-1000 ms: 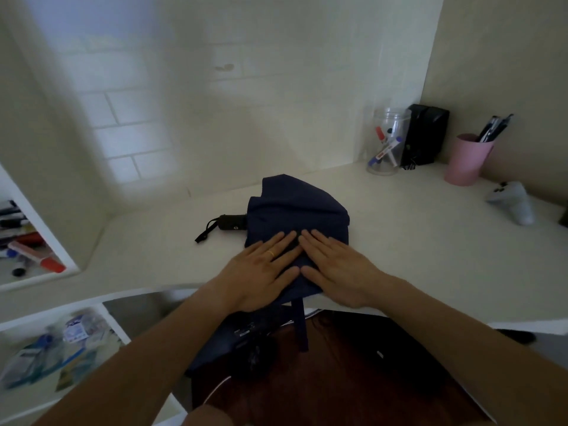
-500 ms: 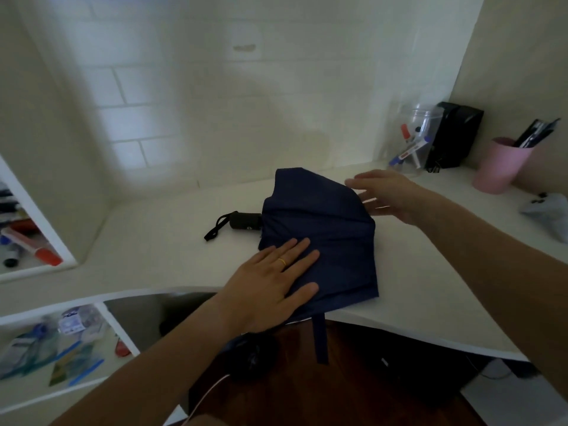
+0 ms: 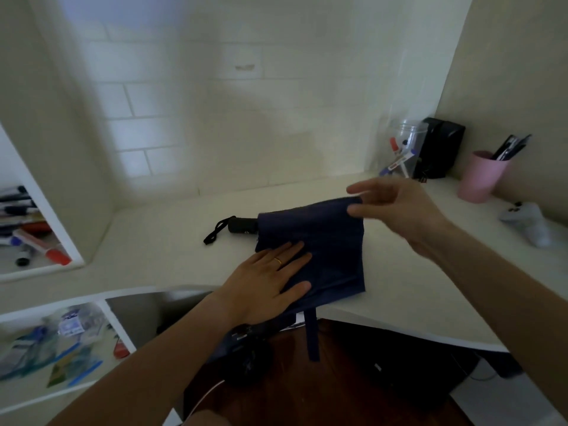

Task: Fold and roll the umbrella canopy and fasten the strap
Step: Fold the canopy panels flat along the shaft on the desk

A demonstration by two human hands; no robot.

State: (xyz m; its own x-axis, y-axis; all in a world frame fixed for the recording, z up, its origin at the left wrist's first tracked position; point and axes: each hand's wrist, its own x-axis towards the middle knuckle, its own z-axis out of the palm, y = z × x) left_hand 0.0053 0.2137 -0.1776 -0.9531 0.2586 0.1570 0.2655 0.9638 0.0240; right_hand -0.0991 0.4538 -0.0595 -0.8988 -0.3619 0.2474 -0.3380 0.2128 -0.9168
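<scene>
A navy umbrella canopy (image 3: 329, 241) lies on the white desk (image 3: 159, 241), its black handle (image 3: 242, 224) with a wrist loop pointing left. The navy fastening strap (image 3: 312, 336) hangs down over the desk's front edge. My left hand (image 3: 264, 281) presses flat on the canopy's near left part, fingers straight. My right hand (image 3: 396, 207) pinches the canopy's far right corner and holds that edge lifted off the desk.
At the back right stand a clear jar of markers (image 3: 402, 149), a black box (image 3: 439, 149) and a pink cup of pens (image 3: 482, 176). A white game controller (image 3: 528, 222) lies at the right. Open shelves with markers (image 3: 33, 241) are at the left.
My right hand left the near canopy, reached to its far right edge and now lifts that corner. My left hand stayed pressed on the cloth.
</scene>
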